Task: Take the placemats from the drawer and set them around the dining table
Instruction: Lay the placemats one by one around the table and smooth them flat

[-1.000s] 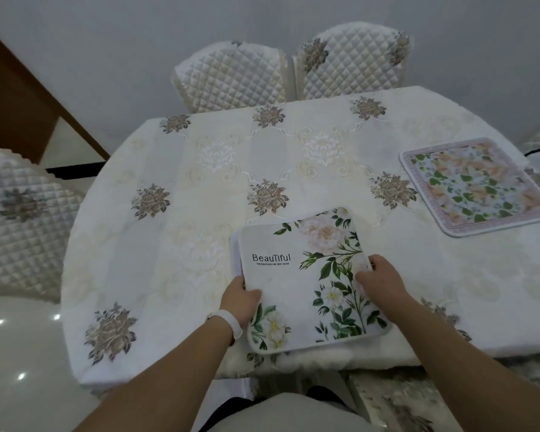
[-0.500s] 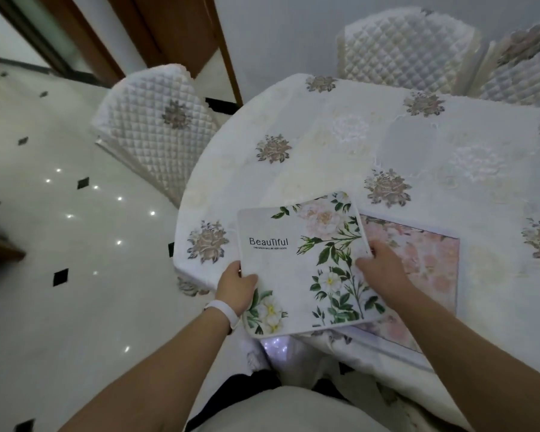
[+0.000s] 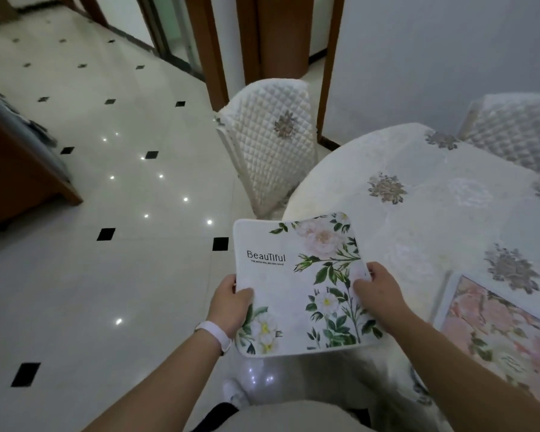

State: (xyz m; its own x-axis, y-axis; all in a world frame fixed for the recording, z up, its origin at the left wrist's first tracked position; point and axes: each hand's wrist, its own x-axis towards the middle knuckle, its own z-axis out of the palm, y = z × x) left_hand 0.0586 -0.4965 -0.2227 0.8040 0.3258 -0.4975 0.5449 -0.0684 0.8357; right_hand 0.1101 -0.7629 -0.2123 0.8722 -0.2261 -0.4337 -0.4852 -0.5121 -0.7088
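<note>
Both arms bare, reaching forward from the bottom of the view, forearms converging toward the middle. Left hand (image 3: 231,302) grips the left edge of the placemat (image 3: 293,294): thumb on top across the printed face, other fingers tucked under, hidden. White band (image 3: 215,335) on the left wrist. Right hand (image 3: 379,294) holds the right edge, back of the hand up, thumb on top pointing inward, fingers curled round the edge, tips not visible. Hands roughly level, wrists fairly straight, mat spanned between them, close to flat.
</note>
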